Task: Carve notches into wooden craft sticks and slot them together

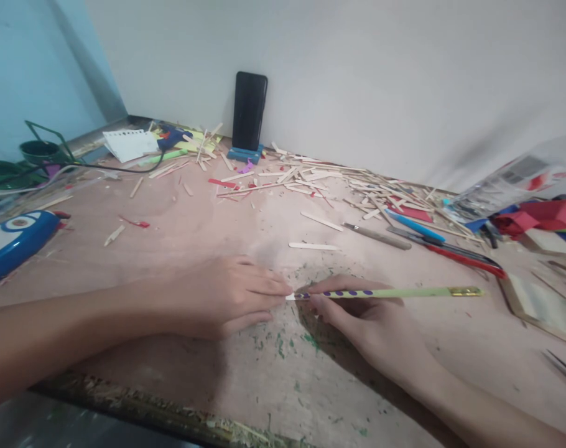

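My right hand [357,314] pinches a pale green pencil [413,292] with purple spots near its left end. The pencil lies almost level across the view, its gold-coloured end [464,291] pointing right. My left hand [236,292] rests flat on the table, fingers stretched towards the right hand. Its fingertips meet a small white piece [290,297] at the pencil's left end; whether the two are joined I cannot tell. Green shavings [311,340] are scattered below the fingers. Beyond the hands lie a wooden stick [313,246] and a thin craft knife [379,236].
A black phone [249,112] stands in a blue holder at the back. Many loose wooden sticks [306,177] line the wall. On the right are a red-handled cutter [469,258], a blue pen [416,225] and a plastic bag [511,180]. A blue-and-white object [22,242] sits left.
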`<state>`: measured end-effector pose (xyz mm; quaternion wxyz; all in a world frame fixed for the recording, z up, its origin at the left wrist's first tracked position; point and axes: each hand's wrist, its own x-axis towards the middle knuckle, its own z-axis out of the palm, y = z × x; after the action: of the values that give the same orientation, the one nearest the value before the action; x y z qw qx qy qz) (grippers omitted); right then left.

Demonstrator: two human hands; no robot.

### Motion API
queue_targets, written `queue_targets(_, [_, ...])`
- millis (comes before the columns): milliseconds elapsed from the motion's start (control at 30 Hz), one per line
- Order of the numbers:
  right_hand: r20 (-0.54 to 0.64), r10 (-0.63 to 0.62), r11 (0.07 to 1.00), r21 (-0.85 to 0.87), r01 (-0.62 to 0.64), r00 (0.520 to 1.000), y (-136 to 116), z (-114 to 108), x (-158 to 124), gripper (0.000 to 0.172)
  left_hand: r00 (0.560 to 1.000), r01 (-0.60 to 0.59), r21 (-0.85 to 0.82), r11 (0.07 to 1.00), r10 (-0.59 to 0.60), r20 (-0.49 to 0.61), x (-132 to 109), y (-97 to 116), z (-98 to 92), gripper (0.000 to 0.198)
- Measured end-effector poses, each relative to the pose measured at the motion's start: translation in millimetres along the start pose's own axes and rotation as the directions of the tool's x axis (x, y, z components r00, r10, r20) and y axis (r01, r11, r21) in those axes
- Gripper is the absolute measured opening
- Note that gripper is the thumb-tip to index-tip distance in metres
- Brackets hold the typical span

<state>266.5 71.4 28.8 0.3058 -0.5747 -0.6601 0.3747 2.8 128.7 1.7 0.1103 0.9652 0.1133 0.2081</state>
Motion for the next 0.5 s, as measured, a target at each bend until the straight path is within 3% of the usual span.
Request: queue_targets(500, [0.012,-0.004,1.000,0.003,0.004,1.000,-2.2,0.6,2.0,0.017,1.000,0.007,-0.003,1.000,-0.007,-0.001,1.3,0.5,-1.4,0.034])
